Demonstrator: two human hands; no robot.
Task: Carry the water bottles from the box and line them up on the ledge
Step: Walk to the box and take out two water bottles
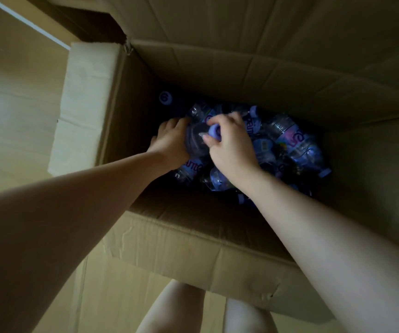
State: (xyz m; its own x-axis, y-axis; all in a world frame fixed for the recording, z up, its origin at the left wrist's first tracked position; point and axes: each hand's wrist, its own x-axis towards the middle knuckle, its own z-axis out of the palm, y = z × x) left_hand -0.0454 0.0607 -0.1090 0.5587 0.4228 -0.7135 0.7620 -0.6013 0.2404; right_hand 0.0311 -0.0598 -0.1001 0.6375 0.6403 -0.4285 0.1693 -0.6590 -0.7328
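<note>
Both my arms reach down into a big open cardboard box (pixel 217 73). At its dark bottom lie several clear water bottles with purple labels and lilac caps (pixel 292 143). My left hand (pixel 169 140) wraps round the body of one bottle (pixel 196 143) from the left. My right hand (pixel 232 143) curls its fingers and thumb round a lilac cap (pixel 214 132) at that bottle's top. The ledge is not in view.
The box flaps stand open: one pale flap (pixel 83 109) at the left, one (pixel 193 246) toward me. Light wooden floor (pixel 13 104) surrounds the box. My legs (pixel 205 311) stand just in front of it.
</note>
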